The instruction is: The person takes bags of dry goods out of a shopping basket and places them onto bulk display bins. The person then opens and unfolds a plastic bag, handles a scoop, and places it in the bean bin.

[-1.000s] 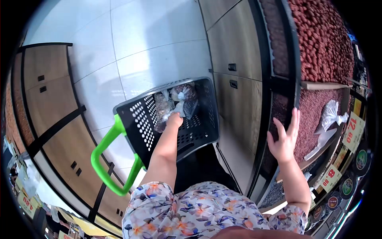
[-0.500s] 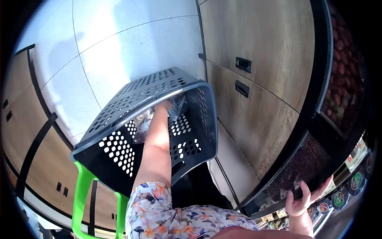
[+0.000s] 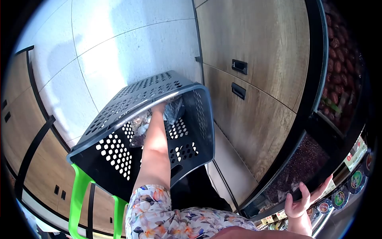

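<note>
My left hand (image 3: 159, 107) reaches deep inside a dark grey shopping basket (image 3: 119, 117), among clear plastic bags. One bag (image 3: 139, 125) with pale and brown contents lies beside my wrist; a bluish crinkled bag (image 3: 174, 111) is on the other side. The basket's rim hides my left fingers, so their grip does not show. On the far right, my right hand (image 3: 300, 205) is hooked over the black rim (image 3: 296, 196) of a display bin, thumb and fingers spread along it. Dark purplish grains (image 3: 298, 167) fill that bin.
The basket's green handle (image 3: 75, 199) hangs down at lower left. Wooden cabinets (image 3: 254, 44) stand right and left of the pale tiled floor (image 3: 131, 51). Red dates (image 3: 338, 75) fill another bin at upper right. Round-lidded tubs (image 3: 340, 198) line a shelf below my right hand.
The view has shifted slightly, so the basket and cabinets appear a little further left. My left hand stays inside the basket and my right hand stays on the bin rim.
</note>
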Demonstrator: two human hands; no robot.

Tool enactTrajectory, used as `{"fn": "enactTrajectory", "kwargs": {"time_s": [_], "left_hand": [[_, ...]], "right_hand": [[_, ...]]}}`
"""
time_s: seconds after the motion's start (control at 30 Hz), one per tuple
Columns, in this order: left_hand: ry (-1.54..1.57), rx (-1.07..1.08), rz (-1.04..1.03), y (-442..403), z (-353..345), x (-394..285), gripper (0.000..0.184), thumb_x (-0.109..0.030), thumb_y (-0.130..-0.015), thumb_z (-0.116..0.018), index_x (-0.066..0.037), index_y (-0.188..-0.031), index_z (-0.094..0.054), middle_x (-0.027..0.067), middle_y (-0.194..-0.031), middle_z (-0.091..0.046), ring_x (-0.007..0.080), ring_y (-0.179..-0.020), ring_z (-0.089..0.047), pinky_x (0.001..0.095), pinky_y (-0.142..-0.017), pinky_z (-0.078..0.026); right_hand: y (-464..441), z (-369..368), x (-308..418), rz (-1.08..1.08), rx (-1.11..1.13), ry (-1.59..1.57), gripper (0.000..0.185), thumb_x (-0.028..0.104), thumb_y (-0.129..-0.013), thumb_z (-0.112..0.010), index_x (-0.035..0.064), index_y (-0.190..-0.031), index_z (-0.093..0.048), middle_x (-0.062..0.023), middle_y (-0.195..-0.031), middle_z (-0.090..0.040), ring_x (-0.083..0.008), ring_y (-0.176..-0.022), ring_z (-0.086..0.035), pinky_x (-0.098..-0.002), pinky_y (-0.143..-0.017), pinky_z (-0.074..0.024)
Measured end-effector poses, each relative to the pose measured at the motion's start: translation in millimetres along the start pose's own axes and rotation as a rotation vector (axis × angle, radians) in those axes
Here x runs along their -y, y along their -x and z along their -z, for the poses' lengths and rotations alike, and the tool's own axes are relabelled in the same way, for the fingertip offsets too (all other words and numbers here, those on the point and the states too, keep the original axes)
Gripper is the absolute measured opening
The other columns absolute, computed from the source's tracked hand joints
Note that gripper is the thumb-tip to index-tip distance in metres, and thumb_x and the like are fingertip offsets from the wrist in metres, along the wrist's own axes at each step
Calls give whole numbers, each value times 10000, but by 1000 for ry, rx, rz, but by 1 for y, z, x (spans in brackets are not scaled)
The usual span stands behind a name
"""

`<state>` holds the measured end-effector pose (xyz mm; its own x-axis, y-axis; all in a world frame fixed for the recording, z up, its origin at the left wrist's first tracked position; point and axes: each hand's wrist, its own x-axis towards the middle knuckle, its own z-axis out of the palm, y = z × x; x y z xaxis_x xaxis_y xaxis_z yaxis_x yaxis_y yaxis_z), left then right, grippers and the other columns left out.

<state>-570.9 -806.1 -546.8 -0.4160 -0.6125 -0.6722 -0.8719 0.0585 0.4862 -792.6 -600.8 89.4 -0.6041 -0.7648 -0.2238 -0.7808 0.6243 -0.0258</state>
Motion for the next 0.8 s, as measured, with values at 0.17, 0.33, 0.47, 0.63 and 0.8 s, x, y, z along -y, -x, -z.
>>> {"fn": "enactTrajectory", "kwargs": {"time_s": [0.17,0.33,0.47,0.63,0.8], "left_hand": [[1045,191,711,5,23,-23,397,-22,-863,-527,-93,-1244,-440,90,-1075,-575,250,-834,-617,337,-575,-520],[1210,247,602,-11,-12,20,344,-66,-825,-588,-103,-1154,-492,54,-1011,-576,198,-814,-588,294,-606,-500],[688,182,569,-1,12,-39,340,-74,-752,-646,-91,-1072,-531,58,-940,-584,186,-765,-582,279,-525,-486],[922,320,666,31,5,-44,259,-44,-742,-589,-21,-994,-537,103,-816,-573,179,-611,-571,290,-454,-479],[1342,565,799,96,40,-45,220,-118,-769,-581,-30,-970,-562,100,-837,-593,201,-675,-570,314,-584,-513]], "right_hand": [[-5,1,2,12,44,49,400,145,-749,-570,66,-1139,-524,-328,-1446,-66,-472,-1331,-159,-501,-1079,-132],[-5,-7,1,40,28,29,411,166,-758,-562,69,-1154,-508,-332,-1443,-61,-473,-1336,-136,-518,-1080,-123],[-6,-5,0,50,32,42,403,187,-765,-560,63,-1146,-512,-342,-1438,-62,-487,-1333,-126,-532,-1076,-117],[-4,-1,-5,64,4,18,395,221,-763,-576,78,-1129,-535,-359,-1427,-77,-510,-1326,-117,-545,-1073,-118],[-7,7,-6,67,-26,-29,388,132,-648,-653,69,-1026,-596,-376,-1403,-157,-521,-1312,-166,-543,-1073,-123]]}}
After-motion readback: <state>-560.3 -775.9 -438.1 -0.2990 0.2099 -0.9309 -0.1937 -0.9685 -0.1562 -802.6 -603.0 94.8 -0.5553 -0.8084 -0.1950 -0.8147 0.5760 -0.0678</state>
